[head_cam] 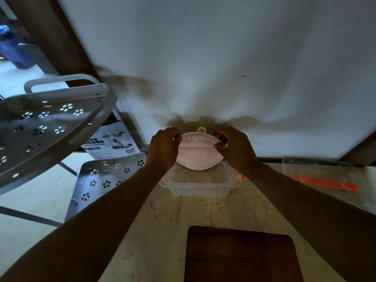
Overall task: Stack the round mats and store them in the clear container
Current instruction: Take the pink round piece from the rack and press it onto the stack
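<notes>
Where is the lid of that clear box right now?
In the head view the clear lid, with its orange clip, lies on the marble counter at the far right, beside the right forearm and apart from the open clear container.

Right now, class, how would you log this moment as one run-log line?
left hand: grips mat edge | right hand: grips opposite edge | pink round mat: bent, above clear container | clear lid: off, at right

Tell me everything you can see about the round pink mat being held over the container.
The pink mat is round, thin and flexible-looking, with a small hanging tab at its far edge and raised white lettering reading "Exquisite". It is bent along a crease across the middle, held tilted above the far side of the clear container. The left hand and right hand pinch opposite edges.
</notes>
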A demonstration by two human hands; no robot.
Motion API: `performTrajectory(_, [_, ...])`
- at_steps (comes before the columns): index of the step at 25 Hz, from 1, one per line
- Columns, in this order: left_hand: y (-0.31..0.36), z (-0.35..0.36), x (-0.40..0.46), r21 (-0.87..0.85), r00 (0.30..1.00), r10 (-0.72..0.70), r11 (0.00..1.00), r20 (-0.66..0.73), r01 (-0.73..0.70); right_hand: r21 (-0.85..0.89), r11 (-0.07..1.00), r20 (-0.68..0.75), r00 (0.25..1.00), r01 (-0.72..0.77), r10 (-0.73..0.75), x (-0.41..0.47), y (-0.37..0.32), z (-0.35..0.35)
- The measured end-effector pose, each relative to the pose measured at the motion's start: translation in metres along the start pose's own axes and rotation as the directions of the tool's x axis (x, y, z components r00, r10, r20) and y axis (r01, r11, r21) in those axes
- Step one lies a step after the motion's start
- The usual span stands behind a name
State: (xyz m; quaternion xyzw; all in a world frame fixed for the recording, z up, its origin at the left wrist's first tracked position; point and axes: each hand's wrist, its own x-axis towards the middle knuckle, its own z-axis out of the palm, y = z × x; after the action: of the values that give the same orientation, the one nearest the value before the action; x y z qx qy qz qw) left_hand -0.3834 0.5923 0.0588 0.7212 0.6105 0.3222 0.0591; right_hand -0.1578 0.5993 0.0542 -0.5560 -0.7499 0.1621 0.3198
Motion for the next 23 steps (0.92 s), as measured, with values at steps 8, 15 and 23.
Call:
performTrajectory(8, [-0.013,0.010,-0.005,0.135,0.988,0.076,0.986,0.132,-0.094,-0.130,0.991,-0.009,0.999,0.035,-0.037,0.000,0.001,0.005])
performTrajectory(15, [-0.013,0.014,0.002,0.075,0.994,0.016,0.997,0.105,-0.024,-0.215,0.976,-0.050,0.999,-0.022,0.011,-0.002,0.002,0.011])
performTrajectory(23, [-0.006,0.003,-0.010,0.084,1.000,0.006,0.996,0.026,-0.008,-0.196,0.974,0.007,0.994,0.110,-0.111,-0.005,-0.001,-0.003])
